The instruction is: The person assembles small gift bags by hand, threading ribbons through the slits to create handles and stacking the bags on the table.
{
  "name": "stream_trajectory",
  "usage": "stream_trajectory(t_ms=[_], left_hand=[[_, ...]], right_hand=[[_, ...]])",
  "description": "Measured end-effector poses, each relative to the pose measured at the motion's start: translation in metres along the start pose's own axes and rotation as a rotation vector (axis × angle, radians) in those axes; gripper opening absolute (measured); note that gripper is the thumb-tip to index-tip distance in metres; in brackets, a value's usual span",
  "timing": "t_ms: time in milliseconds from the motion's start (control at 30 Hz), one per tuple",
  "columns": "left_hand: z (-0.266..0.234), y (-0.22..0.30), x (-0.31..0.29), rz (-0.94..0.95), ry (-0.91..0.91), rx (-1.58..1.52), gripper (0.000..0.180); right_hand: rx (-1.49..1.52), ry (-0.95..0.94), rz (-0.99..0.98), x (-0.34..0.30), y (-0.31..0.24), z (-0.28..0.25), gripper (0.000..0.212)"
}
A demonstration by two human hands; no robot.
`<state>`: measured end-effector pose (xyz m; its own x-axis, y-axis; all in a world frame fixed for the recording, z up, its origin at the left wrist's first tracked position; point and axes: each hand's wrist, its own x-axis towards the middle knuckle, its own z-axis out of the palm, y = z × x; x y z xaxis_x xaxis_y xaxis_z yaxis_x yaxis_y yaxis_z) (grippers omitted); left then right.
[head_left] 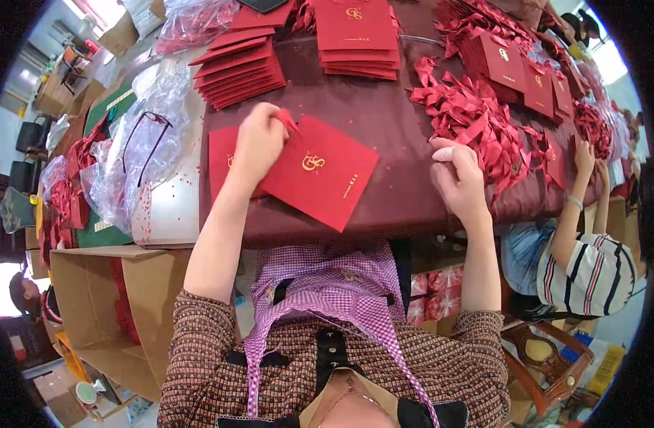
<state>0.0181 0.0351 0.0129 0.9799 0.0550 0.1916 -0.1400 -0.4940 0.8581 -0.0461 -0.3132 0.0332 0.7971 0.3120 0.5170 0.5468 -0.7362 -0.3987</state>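
My left hand (261, 146) is closed on a short red ribbon (287, 123), its end poking out past the fingers. Just below and right of that hand, a flat square red card-like folder (327, 175) with a gold emblem lies tilted on the dark red tablecloth (355, 96). It overlaps another red folder (222, 162), partly hidden behind my left wrist. My right hand (459, 178) is at the left edge of a heap of red ribbons (477, 118). Its fingers curl loosely apart, one has a white covering, and nothing shows between them.
Stacks of red folders stand at the far left (241, 71), far middle (357, 36) and far right (498, 64). Clear plastic wrap (145, 143) with glasses (145, 135) lies left. An open cardboard box (113, 314) stands lower left. A co-worker's hands (587, 160) are at the right edge.
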Motion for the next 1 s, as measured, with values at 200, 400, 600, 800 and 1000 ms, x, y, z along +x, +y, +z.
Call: stream_trajectory(t_ms=[200, 400, 600, 800, 1000], left_hand=[[-0.016, 0.013, -0.004, -0.299, 0.174, -0.493, 0.041], [-0.009, 0.01, -0.023, 0.081, -0.022, 0.232, 0.025], [0.003, 0.0, -0.023, 0.159, -0.094, 0.421, 0.028], [-0.005, 0.025, -0.03, -0.107, -0.217, -0.01, 0.021], [-0.012, 0.037, -0.04, -0.185, -0.237, -0.33, 0.019]], right_hand=[[0.681, 0.104, 0.248, 0.018, -0.018, 0.02, 0.019], [0.667, 0.039, 0.117, 0.047, -0.052, 0.044, 0.013], [0.51, -0.077, 0.007, 0.057, -0.073, 0.095, 0.013], [0.337, -0.049, -0.038, 0.053, -0.072, 0.109, 0.009], [0.341, 0.052, 0.007, 0.055, -0.081, 0.106, 0.01]])
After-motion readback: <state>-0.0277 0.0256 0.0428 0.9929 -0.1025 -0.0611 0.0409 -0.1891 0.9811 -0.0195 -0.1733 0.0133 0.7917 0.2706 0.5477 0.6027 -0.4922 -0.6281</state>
